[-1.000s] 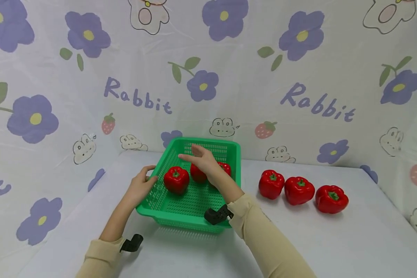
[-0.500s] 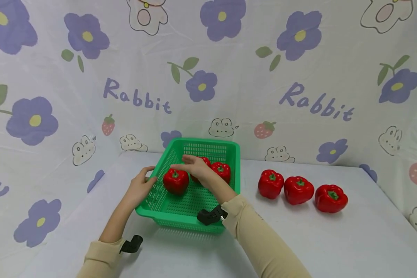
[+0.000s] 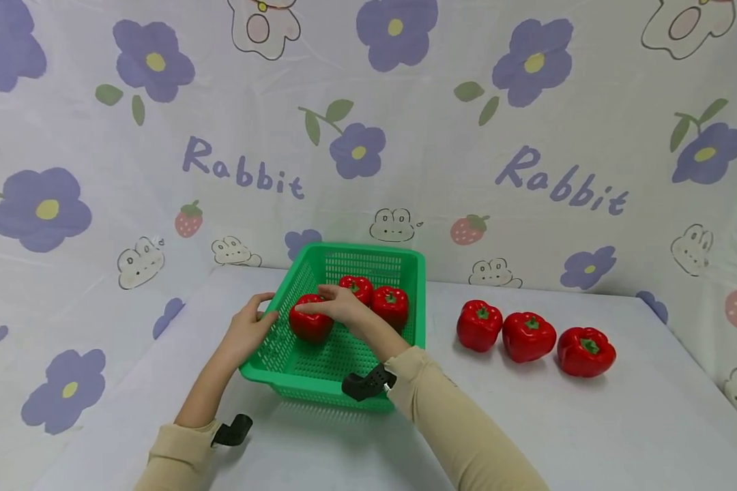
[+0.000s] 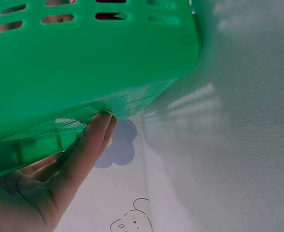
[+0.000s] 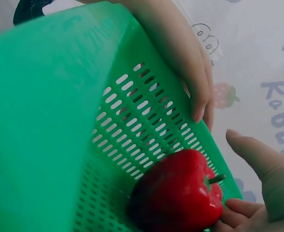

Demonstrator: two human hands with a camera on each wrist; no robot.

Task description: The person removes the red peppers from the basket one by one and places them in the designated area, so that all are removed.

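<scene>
Pepper in hand: red pepper [image 3: 310, 322], in green basket [image 3: 295, 372], near its left wall, front of 2 others.
Right hand [image 3: 334, 305]: fingers laid over pepper's top, curled onto it; wrist view shows fingertips [image 5: 241, 208] touching pepper's side, thumb apart above. Grip loose, pepper resting on basket floor.
Left hand [image 3: 248, 327]: curled round basket's left rim, thumb on top edge; wrist view shows fingers [image 4: 86, 150] pressed under rim.
Other peppers in basket: two [image 3: 374, 296], side by side toward back wall.
Basket place: table [image 3: 589, 423], left of middle, near back edge.
Outside basket: 3 peppers [image 3: 531, 335] in a row, right of basket, well apart from it.
Hidden: pepper's top under right hand; right palm contact not visible.
</scene>
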